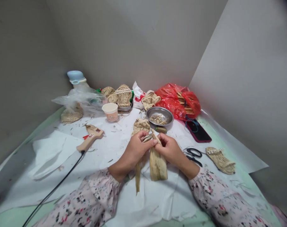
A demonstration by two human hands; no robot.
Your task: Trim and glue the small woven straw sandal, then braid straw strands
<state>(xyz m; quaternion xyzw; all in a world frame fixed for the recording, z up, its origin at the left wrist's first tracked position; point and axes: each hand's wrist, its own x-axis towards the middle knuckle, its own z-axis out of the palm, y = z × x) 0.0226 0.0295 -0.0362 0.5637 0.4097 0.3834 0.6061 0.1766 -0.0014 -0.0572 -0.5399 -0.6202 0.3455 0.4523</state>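
Metal bowl [148, 117]: at 12 o'clock from the hands, holding short straw clippings [159, 119].
Paper cup [111, 116]: standing at 10 o'clock, mouth facing up; I am not making out its bottom.
Metal tray [125, 109]: sitting at 11 o'clock, two woven pieces [124, 95] rising from it.
Red bag [169, 94]: lying at 1 o'clock, wrapping a bundle of thin sticks [186, 104].
Clear bag [83, 98]: slumping at 10 o'clock by a blue-capped bottle [76, 76].
Count: I am tallying six woven pieces in all, one glue gun [91, 137] at 9 o'clock, one phone [200, 131] at 2, one pair of scissors [193, 155] at 3.
Dried husk [158, 165]: hanging between the hands, broad and squared at its lower end, narrowing upward; showing yellow-tan with darker patches and lengthwise creases.
Narrow strip [138, 178]: dangling below the left hand, brownish, pointed at its tip.
Left hand [137, 147]: thumb pressing on the husk's upper part, fingers curling inward; slim pale pieces are showing beside them, too small to identify.
Right hand [170, 147]: thumb and forefinger pinching the husk's upper edge, other fingers folding; I cannot tell their exact placement.
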